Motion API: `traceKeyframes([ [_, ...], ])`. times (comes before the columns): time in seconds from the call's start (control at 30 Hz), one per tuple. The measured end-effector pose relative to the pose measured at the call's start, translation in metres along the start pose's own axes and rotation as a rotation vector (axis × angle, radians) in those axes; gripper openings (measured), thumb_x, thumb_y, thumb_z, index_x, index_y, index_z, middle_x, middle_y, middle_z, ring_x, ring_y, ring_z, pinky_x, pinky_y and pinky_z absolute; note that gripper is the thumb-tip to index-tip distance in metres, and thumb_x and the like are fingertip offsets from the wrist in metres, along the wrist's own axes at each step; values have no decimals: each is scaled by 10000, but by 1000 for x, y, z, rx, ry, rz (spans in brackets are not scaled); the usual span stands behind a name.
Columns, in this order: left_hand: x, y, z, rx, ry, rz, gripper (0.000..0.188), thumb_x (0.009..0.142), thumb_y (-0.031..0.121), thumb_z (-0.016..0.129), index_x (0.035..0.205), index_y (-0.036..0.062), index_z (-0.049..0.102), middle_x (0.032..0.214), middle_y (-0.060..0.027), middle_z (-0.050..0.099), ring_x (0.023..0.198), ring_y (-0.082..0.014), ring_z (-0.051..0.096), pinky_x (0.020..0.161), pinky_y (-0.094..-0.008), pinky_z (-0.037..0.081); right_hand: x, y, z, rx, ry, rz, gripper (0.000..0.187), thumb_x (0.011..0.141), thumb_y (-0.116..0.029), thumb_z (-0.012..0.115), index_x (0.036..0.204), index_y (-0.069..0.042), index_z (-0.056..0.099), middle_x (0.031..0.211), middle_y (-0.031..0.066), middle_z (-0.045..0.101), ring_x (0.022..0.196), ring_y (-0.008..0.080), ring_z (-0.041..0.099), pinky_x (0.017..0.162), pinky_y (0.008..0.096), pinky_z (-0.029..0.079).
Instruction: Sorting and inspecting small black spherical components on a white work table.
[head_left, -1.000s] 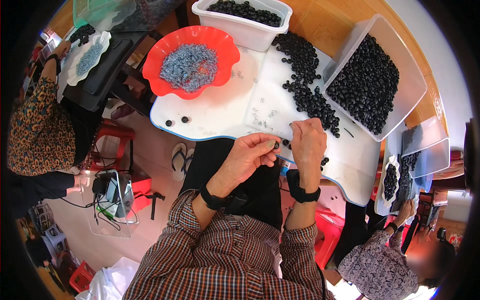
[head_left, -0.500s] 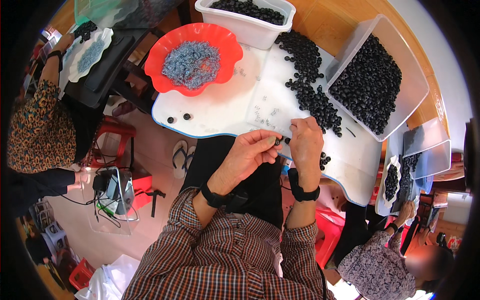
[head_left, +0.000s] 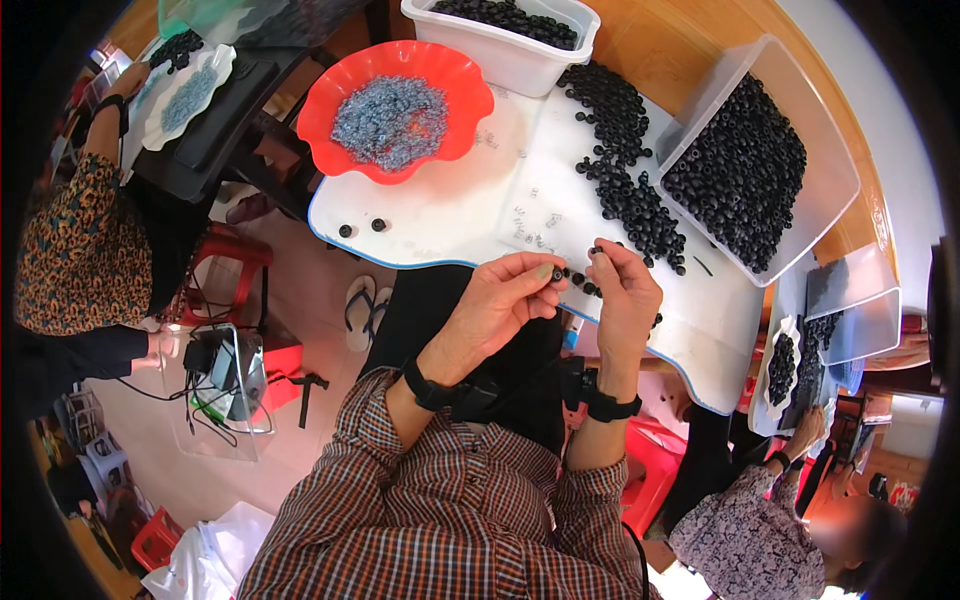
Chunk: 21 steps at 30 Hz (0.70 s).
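Over the near edge of the white table (head_left: 440,230), my left hand (head_left: 500,305) is closed in a pinch on a small black round cap-like piece (head_left: 557,273) with a hole in its middle. Just to the right, my right hand (head_left: 627,295) is raised, and its thumb and fingertips pinch another dark piece (head_left: 597,250), partly covered by the fingers. Between the hands, several more black pieces (head_left: 580,281) lie by the table edge. Beyond my right hand spreads a long heap of the same black pieces (head_left: 612,125). Tiny clear bits (head_left: 535,238) are scattered on the tabletop.
A red wavy-rimmed bowl (head_left: 315,105) holds clear bluish bits. Behind it stands a white tub (head_left: 490,62) of black pieces. At the right, a tipped clear bin (head_left: 835,200) holds many more. Two loose black pieces (head_left: 362,228) sit at the left. Other people work at both sides.
My right hand has turned and opened away from my left hand, its fingertips now pointing up with a dark piece between them. My left hand keeps its pinch almost in place.
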<state>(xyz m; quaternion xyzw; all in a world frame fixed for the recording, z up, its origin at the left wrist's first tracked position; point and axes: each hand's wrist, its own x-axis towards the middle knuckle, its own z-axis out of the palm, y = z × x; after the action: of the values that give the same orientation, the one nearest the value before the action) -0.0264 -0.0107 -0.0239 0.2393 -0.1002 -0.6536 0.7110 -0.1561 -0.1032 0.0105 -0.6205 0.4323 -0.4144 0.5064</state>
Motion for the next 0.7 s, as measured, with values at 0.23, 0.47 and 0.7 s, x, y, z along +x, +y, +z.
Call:
traceKeyframes([
  [0.23, 0, 4, 8, -8, 9, 29, 242, 962, 105, 546, 1145, -41, 608, 945, -112, 663, 746, -121, 630, 673, -232, 544, -17, -5, 1, 346, -76, 94, 170, 867, -25, 664, 1030, 23, 670, 890, 32, 647, 794, 96, 597, 717, 216, 470],
  [0.47, -2, 8, 17, -9, 10, 61, 229, 963, 109, 548, 1127, -35, 616, 924, -91, 662, 743, -118, 629, 655, -231, 537, -25, -9, 11, 272, -104, -67, 145, 852, 26, 660, 996, 19, 679, 982, 34, 612, 857, 104, 585, 775, 227, 478],
  [0.7, -3, 7, 19, -9, 0, 90, 222, 960, 109, 555, 1120, -30, 621, 911, -78, 663, 740, -115, 631, 652, -231, 537, -30, -11, 13, 248, -106, -101, 134, 854, 33, 656, 984, 12, 679, 997, 52, 603, 888, 119, 585, 790, 243, 487],
])
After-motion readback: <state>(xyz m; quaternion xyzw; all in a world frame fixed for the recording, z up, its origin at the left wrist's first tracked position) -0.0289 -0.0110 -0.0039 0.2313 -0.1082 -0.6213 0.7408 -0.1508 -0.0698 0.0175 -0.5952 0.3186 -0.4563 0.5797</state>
